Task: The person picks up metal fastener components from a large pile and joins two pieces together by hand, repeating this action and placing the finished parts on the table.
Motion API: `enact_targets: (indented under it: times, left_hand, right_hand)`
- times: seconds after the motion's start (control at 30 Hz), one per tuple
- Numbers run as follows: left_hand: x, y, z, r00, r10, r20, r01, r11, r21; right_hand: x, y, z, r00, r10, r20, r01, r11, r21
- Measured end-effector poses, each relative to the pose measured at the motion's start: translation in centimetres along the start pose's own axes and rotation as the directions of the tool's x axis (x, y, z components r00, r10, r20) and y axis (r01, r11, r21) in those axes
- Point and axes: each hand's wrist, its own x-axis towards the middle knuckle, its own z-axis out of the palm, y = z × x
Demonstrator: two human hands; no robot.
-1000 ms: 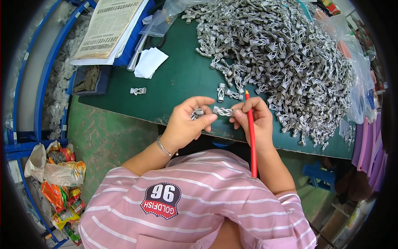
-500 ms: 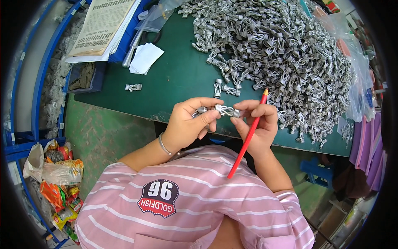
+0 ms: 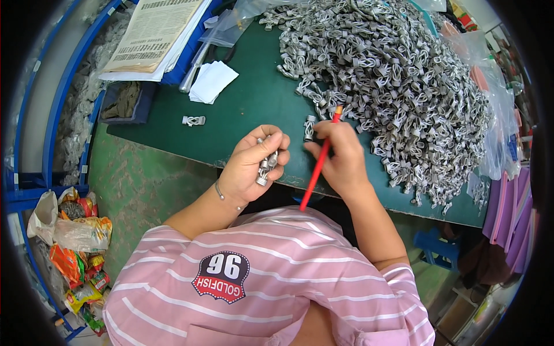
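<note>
Here the left hand is curled shut around a few small metal clips, held just off the near edge of the green desk. The right hand pinches a red pencil and touches one clip at the near fringe of the clip pile. A lone clip lies well left of the pile, near white paper.
</note>
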Motion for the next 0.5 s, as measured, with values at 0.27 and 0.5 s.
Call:
enact_targets:
  times: [0.27, 0.5]
  left_hand:
    - [-0.1, -1.0, 0.6, 0.997, 0.073, -0.030, -0.059, 0.942, 0.330]
    - [-0.1, -1.2, 1.9, 0.988, 0.152, -0.030, -0.107, 0.811, 0.575]
  right_hand:
    - [-1.0, 0.2, 0.6, 0.974, 0.207, -0.090, -0.180, 0.953, 0.244]
    - [-2.3, -1.0, -1.3, 0.818, 0.541, 0.195, -0.375, 0.244, 0.895]
